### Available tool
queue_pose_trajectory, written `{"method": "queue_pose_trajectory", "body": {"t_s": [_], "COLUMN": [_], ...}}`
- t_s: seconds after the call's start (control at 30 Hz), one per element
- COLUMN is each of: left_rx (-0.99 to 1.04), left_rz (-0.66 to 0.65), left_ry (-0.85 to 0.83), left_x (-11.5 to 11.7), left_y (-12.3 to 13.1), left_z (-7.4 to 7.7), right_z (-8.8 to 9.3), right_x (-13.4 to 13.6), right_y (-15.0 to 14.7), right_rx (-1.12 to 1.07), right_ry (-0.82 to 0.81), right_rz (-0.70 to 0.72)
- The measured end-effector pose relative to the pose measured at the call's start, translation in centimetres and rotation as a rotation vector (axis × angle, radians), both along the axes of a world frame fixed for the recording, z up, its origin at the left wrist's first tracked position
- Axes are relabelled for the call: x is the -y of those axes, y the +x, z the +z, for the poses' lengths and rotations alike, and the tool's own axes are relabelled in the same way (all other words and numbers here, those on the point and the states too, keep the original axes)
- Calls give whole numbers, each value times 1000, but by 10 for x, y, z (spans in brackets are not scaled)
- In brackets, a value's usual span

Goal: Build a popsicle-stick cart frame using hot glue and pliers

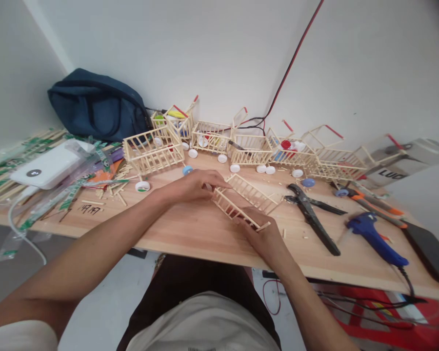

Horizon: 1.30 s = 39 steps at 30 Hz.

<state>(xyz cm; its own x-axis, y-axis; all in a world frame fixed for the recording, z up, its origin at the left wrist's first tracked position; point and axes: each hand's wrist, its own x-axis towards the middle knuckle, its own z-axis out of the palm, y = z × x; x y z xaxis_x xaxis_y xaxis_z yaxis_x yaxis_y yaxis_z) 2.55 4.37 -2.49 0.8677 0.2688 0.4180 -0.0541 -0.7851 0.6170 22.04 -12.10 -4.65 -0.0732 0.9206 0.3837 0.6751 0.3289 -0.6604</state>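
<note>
Between my hands, just above the table, is a small wooden-stick cart frame (234,210) with slatted sides. My left hand (201,186) has its fingers closed on the frame's far left end. At the near right end, my right hand (259,231) grips it, with the thumb along the lower slatted side. Part of the frame is hidden behind my fingers. A finished-looking stick cart (153,151) with white and blue bottle-cap wheels stands beyond my left hand. More stick carts (250,148) with red handles line the wall side of the table.
Right of my hands lie black pliers (310,214), a blue glue gun (376,239) and orange-handled cutters (376,207). On the left are a white power bank (53,163), wrapped sticks (7,165) and loose stick pieces (120,195). A blue bag (98,107) leans against the wall.
</note>
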Motion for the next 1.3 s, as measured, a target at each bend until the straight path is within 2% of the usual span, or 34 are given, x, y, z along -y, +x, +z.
{"method": "queue_pose_trajectory", "body": {"t_s": [0.37, 1.0, 1.3], "left_rx": [-9, -25, -47], "left_rz": [6, 7, 25], "left_ry": [-5, -46, -39], "left_x": [-1, 0, -1], "left_y": [-1, -2, -2], "left_z": [-1, -2, -1], "right_z": [3, -6, -1], "right_x": [0, -2, -1], "right_y": [-2, -1, -1], "right_rx": [-1, -46, 8], "right_ry": [2, 58, 40], "right_rz": [-3, 29, 9]}}
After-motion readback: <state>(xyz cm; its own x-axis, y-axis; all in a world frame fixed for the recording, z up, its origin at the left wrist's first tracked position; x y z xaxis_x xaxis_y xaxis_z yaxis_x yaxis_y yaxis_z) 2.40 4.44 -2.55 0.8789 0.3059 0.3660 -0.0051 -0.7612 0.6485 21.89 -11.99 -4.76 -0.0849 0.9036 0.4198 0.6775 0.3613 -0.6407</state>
